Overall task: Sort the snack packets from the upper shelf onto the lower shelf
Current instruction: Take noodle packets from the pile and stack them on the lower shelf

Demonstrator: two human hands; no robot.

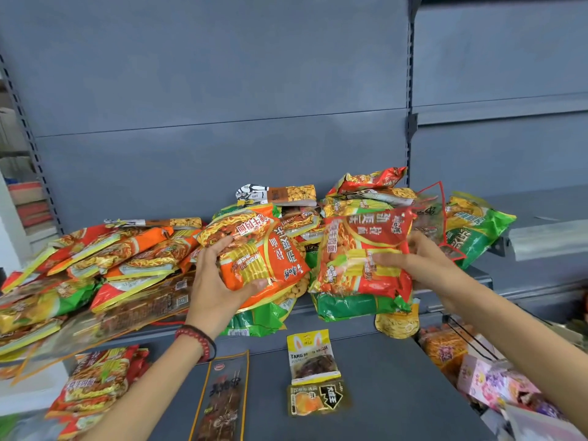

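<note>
Across the back, grey panelling [206, 74] with slotted uprights. Below it, the upper shelf [359, 327], heaped from the left edge to right of centre with a loose pile of snack packets [127, 259] in red, orange, green and yellow, several overhanging the front lip. Lower down and nearer, the lower shelf [381, 393], with only a few things lying on it. Held up in front of the pile, well apart from each other: an orange noodle packet [264, 253] and a red noodle packet [366, 249], both tilted (print sideways or upside down). Left hand [216, 291] curled round the orange packet, fingers over its upper left corner and thumb under its lower edge. Right hand [426, 262] gripping the red packet at its right side, thumb laid across the front, fingers behind. On the lower shelf from the left: a stack of red noodle packets [95, 386], a long dark packet [222, 399] with a yellow border, a yellow-and-white pouch [311, 354], and just below that, touching or nearly so, a small dark sachet [318, 397]. At the far right, pink wrappers [496, 383], partly behind the right forearm. On the left wrist, a dark red beaded bracelet [197, 340].
</note>
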